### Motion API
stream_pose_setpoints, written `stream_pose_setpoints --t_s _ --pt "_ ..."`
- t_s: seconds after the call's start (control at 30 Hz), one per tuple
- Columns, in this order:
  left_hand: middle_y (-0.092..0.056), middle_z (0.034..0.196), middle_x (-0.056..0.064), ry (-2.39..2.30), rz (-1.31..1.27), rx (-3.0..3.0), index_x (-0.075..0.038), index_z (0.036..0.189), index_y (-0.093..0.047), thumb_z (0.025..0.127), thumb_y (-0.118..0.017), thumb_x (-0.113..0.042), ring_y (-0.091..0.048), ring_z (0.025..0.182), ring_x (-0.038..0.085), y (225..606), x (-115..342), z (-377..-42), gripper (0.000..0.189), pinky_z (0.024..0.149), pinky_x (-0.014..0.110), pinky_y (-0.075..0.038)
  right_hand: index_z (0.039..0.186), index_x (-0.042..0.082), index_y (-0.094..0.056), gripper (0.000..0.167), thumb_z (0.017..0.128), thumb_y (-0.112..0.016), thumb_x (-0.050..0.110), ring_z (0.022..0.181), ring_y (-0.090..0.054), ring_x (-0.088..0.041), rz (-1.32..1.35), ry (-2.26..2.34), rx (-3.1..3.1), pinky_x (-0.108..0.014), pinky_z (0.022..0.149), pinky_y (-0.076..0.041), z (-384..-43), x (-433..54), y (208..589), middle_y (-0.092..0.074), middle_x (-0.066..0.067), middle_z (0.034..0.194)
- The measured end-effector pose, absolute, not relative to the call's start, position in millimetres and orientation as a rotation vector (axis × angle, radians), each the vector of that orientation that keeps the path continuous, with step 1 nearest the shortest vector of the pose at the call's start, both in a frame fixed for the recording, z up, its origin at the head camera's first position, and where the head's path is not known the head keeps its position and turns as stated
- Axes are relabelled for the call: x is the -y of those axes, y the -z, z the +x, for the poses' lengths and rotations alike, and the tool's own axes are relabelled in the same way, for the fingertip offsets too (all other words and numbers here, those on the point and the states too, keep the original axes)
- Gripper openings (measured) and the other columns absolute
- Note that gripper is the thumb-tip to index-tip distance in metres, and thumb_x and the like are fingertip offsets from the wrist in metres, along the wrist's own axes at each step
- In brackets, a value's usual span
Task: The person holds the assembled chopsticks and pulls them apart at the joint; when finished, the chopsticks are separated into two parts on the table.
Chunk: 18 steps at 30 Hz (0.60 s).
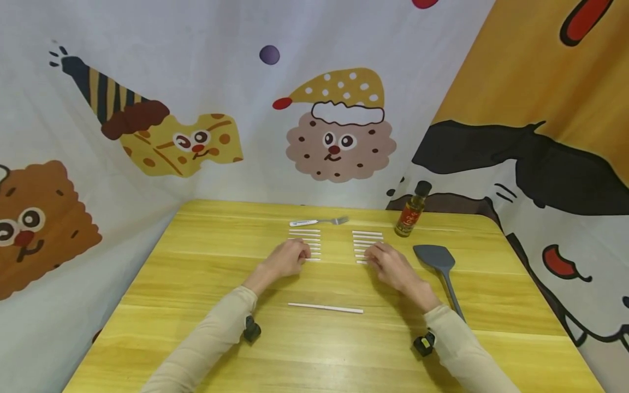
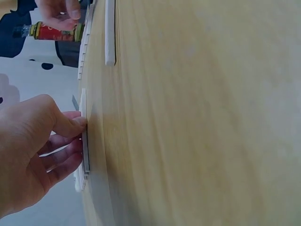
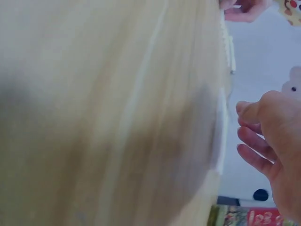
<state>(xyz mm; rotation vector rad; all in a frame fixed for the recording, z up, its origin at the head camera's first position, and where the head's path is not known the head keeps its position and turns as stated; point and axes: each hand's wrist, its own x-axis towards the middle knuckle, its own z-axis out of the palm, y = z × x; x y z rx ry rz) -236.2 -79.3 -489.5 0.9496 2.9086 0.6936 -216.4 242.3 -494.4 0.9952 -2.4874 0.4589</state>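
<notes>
Two columns of thin white sticks lie on the table, a left column (image 1: 304, 230) and a right column (image 1: 367, 233). My left hand (image 1: 287, 257) is at the near end of the left column. In the left wrist view its thumb and fingers pinch a white stick (image 2: 85, 153) at the table surface. Over the near sticks of the right column is my right hand (image 1: 393, 266). Its fingers (image 3: 254, 136) are loosely bent and apart from the sticks in the right wrist view, holding nothing. A longer white stick (image 1: 325, 308) lies crosswise nearer the front.
A fork (image 1: 334, 221) with a white handle lies behind the left column. To the right stand a dark-capped bottle (image 1: 410, 215) with a red label and, lying flat, a grey spatula (image 1: 437, 259). A printed cloth (image 1: 221, 65) hangs behind the wooden table (image 1: 206, 229).
</notes>
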Motion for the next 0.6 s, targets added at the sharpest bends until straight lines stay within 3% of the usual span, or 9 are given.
stream_pose_setpoints --t_s 0.3,0.6 --pt "-0.067 0.091 0.002 -0.638 0.992 -3.000 -0.008 0.099 -0.073 0.083 -0.067 0.006 -0.067 0.090 0.020 473.7 81.1 -230.0 0.022 0.074 0.029 -0.057 0.105 0.003 -0.071 0.023 0.084 -0.081 0.004 0.089 -0.068 -0.021 1.013 -0.504 2.547 -0.035 0.075 -0.061 -191.3 -220.1 467.5 -0.069 -0.007 0.099" --pt "-0.069 0.098 0.004 -0.619 1.188 -2.893 -0.007 0.100 -0.072 0.089 -0.066 0.004 -0.061 0.080 0.011 457.1 77.6 -193.5 0.017 0.069 0.022 -0.054 0.109 0.003 -0.069 0.028 0.084 -0.081 0.005 0.091 -0.067 -0.018 1.143 -0.522 2.580 -0.030 0.074 -0.060 -157.7 -196.1 460.7 -0.068 -0.006 0.100"
